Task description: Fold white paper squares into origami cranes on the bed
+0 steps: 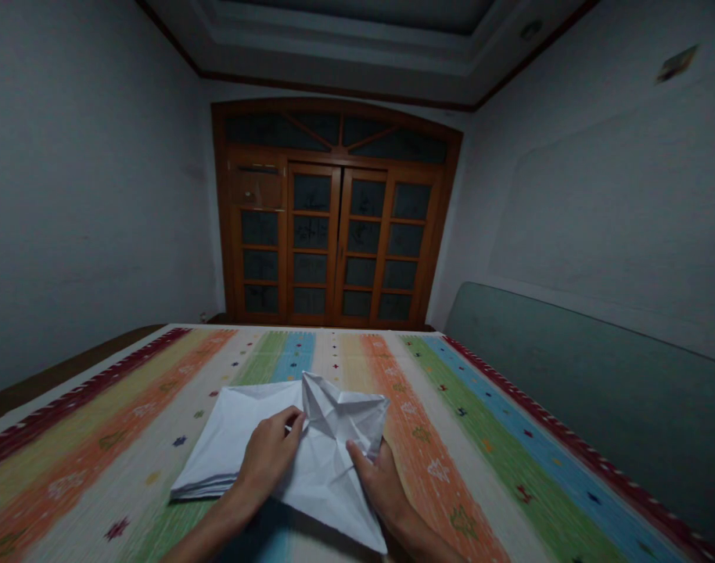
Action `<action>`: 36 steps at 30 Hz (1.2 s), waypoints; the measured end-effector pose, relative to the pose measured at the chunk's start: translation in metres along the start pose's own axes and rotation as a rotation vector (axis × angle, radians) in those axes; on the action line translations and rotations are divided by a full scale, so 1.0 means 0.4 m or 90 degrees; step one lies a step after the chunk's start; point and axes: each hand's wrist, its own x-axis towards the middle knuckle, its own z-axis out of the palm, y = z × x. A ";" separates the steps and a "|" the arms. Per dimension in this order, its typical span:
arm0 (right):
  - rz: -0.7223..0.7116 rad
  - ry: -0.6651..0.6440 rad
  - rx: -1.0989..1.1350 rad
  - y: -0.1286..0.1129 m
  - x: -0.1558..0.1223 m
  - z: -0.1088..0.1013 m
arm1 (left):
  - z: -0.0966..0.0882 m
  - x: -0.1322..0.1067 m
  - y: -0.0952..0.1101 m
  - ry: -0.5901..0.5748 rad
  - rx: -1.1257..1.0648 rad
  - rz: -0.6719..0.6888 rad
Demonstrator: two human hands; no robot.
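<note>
A partly folded white paper sheet (pixel 334 446) lies on top of a stack of white paper (pixel 228 446) on a striped, many-coloured cloth (pixel 451 438). My left hand (pixel 269 457) rests on the folded sheet with its fingers curled, pinching a crease near the sheet's middle. My right hand (pixel 381 481) presses on the sheet's right side, thumb flat on the paper and fingers curled round its right edge. The upper corner of the sheet stands up in raised folds.
The cloth covers a wide flat surface that reaches to a wooden door with dark glass panes (pixel 334 242) at the back. A grey-green padded panel (pixel 569 391) runs along the right wall. Bare walls stand left and right.
</note>
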 end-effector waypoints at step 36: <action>0.077 0.063 0.006 0.010 0.030 -0.006 | -0.037 0.030 -0.046 -0.019 -0.385 0.043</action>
